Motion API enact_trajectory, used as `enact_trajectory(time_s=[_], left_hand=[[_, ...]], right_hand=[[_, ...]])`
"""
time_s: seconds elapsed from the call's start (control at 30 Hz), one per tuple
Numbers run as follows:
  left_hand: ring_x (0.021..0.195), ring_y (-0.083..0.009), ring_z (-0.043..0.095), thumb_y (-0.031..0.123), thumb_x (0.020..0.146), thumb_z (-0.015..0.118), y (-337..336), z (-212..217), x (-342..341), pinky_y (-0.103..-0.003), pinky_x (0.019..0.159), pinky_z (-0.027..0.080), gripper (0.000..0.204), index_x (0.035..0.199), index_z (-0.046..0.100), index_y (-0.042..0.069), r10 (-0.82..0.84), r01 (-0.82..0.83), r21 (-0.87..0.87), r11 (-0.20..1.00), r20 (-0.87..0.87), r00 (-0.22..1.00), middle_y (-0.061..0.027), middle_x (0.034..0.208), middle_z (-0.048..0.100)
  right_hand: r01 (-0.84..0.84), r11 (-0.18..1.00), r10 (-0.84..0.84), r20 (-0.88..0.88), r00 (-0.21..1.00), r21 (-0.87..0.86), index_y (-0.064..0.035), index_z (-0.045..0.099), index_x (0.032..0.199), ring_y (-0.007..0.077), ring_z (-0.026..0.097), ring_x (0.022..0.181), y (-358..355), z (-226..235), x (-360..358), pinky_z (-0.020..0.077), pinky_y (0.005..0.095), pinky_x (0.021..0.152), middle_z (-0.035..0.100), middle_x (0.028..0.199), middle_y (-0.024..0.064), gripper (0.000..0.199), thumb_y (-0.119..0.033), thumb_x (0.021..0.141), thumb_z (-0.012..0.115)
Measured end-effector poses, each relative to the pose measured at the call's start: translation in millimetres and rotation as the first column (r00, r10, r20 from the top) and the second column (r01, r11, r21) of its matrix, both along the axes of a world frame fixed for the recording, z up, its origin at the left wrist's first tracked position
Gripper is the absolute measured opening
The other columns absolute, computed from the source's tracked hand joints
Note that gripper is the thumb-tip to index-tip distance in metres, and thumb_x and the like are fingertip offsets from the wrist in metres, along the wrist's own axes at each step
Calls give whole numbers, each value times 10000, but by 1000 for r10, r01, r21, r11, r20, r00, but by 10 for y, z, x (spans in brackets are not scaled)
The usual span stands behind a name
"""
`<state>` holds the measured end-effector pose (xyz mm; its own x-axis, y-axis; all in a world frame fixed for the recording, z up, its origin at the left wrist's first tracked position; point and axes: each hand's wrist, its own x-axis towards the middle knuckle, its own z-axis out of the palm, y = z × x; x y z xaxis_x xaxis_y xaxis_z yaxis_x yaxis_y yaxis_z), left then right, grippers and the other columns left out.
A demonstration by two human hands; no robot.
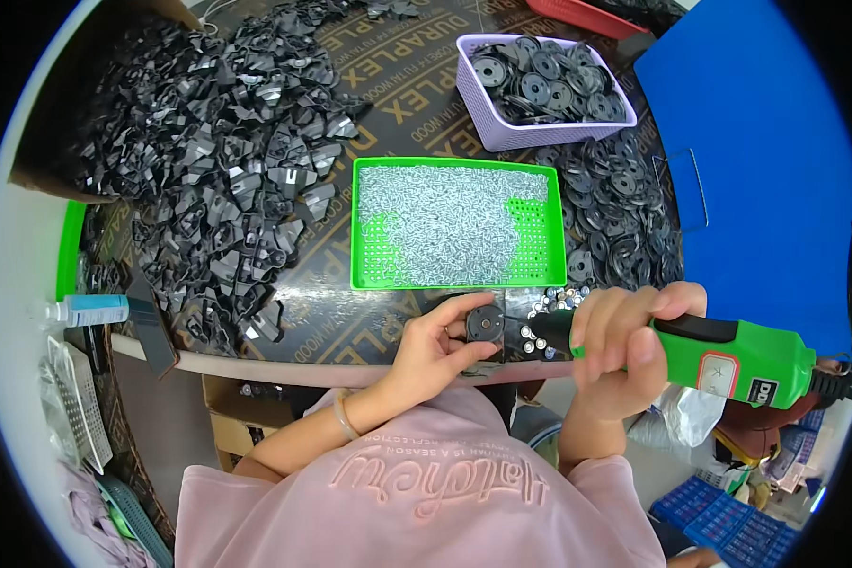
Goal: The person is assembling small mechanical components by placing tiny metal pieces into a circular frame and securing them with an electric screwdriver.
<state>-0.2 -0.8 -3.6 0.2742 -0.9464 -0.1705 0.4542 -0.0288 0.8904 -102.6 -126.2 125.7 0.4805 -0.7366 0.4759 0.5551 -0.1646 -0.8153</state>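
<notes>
My left hand (442, 339) pinches a round black plastic part (486, 324) by its edge, at the near side of the table. In my right hand (625, 346) is a green and black electric screwdriver (734, 355), its thin bit pointing left toward the black part. The bit's end comes close to the part; whether it touches, I cannot tell. Just beyond both hands lies a green perforated tray (362, 256) heaped with small silvery screws (454, 227). Small round metal-and-dark pieces (540, 327) lie scattered between my hands, partly hidden by the right one.
A big pile of angular black plastic parts (227, 170) spreads over the left of the table. At the back right a lilac basket (549, 139) holds black discs, with more loose discs (625, 208) beside it. A blue panel (757, 161) stands at the right.
</notes>
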Motion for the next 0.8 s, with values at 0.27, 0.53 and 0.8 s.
enact_trajectory(time_s=[0.27,0.53,0.8], left_hand=[[1088,-189,651,-161,848,653,-1,94,-4,-323,953,546,607,1401,465,2,18,-19,-59,998,-16,1000,-126,1223,630],[1088,-189,650,-150,854,657,-14,38,1,-321,949,549,597,1399,468,2,19,-19,-77,997,3,1000,-122,1199,637],[1083,-197,660,-152,856,651,34,35,-17,-323,947,556,583,1391,466,-10,-12,11,-43,999,-16,1000,-131,1186,657]], right_hand=[[-56,997,56,6,998,54,-75,399,1047,148,524,472,100,31,12,495,344,524,533,616,29,334,-102,910,703],[-71,997,70,35,997,13,-44,411,1067,126,502,479,93,-55,32,489,326,528,517,636,34,291,-67,928,665],[-33,999,33,19,999,-10,-42,407,1069,121,494,473,124,-57,38,483,326,519,519,638,31,294,-74,932,664]])
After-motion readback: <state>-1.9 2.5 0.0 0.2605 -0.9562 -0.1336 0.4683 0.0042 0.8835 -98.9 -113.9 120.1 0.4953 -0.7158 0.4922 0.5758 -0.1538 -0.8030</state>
